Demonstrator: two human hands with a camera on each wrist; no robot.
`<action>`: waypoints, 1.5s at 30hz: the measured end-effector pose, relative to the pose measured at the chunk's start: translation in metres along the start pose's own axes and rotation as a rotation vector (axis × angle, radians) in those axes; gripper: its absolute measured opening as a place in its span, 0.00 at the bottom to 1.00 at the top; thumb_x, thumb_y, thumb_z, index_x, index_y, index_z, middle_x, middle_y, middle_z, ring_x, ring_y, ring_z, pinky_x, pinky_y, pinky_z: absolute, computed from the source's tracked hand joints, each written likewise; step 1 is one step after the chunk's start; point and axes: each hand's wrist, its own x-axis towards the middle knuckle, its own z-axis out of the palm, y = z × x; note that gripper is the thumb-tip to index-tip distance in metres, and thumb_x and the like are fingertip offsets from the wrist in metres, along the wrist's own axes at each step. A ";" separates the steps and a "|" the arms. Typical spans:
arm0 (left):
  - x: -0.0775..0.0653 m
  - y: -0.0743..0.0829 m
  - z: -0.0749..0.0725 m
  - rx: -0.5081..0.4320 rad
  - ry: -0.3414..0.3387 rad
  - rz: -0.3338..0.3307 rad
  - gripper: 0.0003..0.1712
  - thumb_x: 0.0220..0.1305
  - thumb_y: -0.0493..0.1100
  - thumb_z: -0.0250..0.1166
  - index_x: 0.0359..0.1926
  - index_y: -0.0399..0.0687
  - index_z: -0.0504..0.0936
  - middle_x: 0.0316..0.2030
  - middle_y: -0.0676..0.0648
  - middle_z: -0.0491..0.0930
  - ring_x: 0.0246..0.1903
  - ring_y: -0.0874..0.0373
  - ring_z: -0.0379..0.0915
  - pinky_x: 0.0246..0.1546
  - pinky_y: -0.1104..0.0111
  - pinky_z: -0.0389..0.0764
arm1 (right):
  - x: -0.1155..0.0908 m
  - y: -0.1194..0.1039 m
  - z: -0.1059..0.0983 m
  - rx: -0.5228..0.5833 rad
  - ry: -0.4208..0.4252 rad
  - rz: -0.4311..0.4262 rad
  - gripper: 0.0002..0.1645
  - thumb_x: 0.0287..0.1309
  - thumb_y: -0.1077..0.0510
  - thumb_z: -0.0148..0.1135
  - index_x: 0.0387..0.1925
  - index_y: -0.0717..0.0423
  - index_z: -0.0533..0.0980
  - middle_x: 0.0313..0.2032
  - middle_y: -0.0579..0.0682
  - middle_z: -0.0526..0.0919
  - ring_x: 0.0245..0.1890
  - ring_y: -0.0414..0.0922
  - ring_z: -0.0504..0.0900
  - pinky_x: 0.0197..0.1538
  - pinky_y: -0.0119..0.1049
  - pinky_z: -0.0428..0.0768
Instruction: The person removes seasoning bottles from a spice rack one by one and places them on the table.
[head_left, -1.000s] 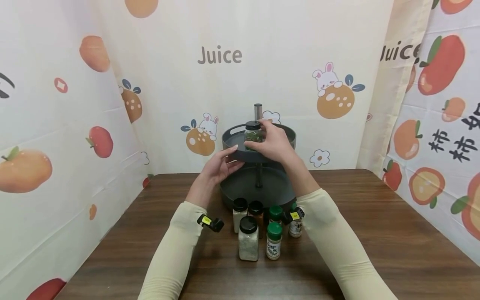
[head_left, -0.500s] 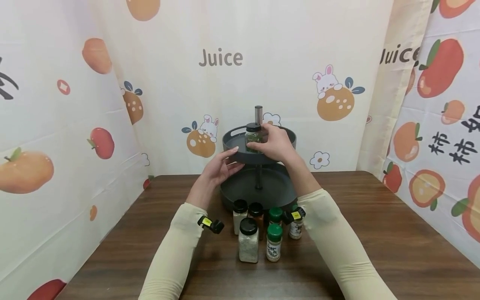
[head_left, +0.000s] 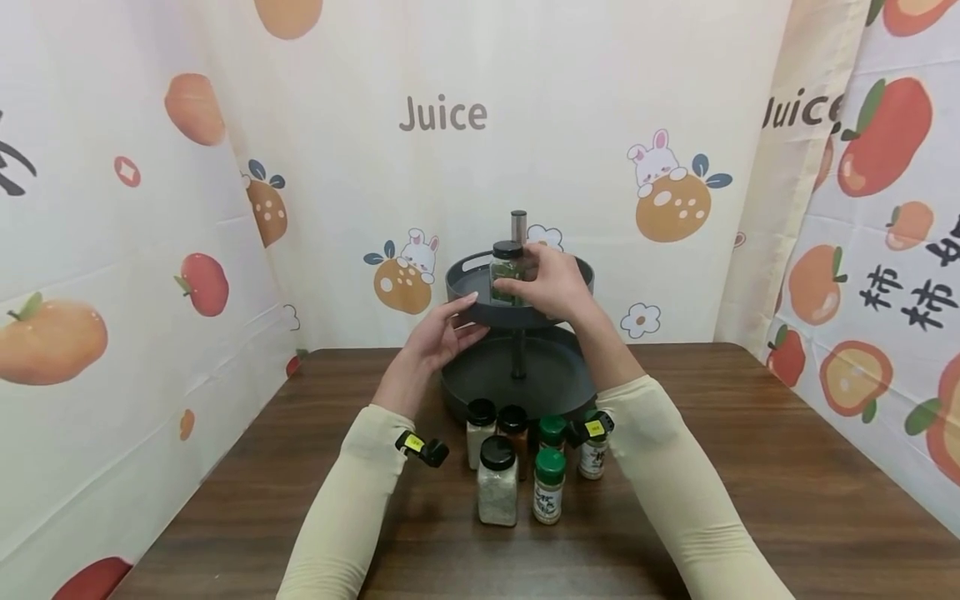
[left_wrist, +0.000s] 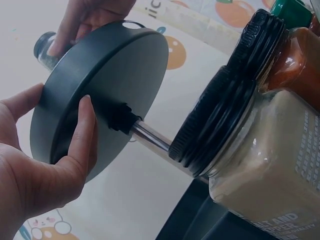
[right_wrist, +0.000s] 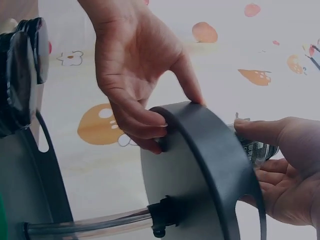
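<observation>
A grey two-tier round tray stands at the table's middle back, its tiers joined by a central pole. My left hand grips the upper tier at its front left; in the left wrist view the thumb is on the outer wall and the fingers are beneath. Inside that tier, my right hand holds a small spice jar upright, with a black lid and green contents. The right wrist view shows the thumb and fingers around this jar, partly hidden by the tray wall.
In front of the lower tier stand several spice jars on the wooden table. Black lids top the left ones, such as a square jar; green lids top the right ones, such as a small bottle. Printed curtains surround the table.
Since the first frame the jar in my right hand has settled slightly lower into the upper tier. The left hand keeps its place on the tray, and the jars on the table have not moved.
</observation>
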 end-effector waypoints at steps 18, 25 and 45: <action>-0.001 0.005 0.001 -0.005 0.008 0.006 0.43 0.64 0.47 0.68 0.75 0.47 0.57 0.47 0.42 0.78 0.39 0.53 0.83 0.44 0.65 0.88 | 0.003 -0.017 -0.018 0.013 0.060 -0.063 0.36 0.53 0.45 0.72 0.59 0.58 0.74 0.51 0.57 0.83 0.51 0.49 0.81 0.53 0.54 0.82; -0.001 0.007 0.004 -0.005 -0.002 0.005 0.44 0.63 0.48 0.68 0.75 0.47 0.57 0.46 0.43 0.79 0.39 0.53 0.83 0.43 0.65 0.88 | -0.005 -0.016 -0.025 0.075 0.146 -0.079 0.34 0.52 0.44 0.73 0.58 0.54 0.76 0.48 0.53 0.85 0.46 0.47 0.84 0.48 0.52 0.85; -0.001 -0.001 0.002 -0.011 0.031 0.005 0.34 0.62 0.47 0.69 0.66 0.47 0.66 0.45 0.43 0.78 0.38 0.52 0.82 0.41 0.65 0.88 | -0.084 -0.047 -0.047 0.208 0.270 -0.203 0.31 0.53 0.62 0.73 0.59 0.66 0.74 0.45 0.64 0.85 0.47 0.54 0.84 0.55 0.55 0.82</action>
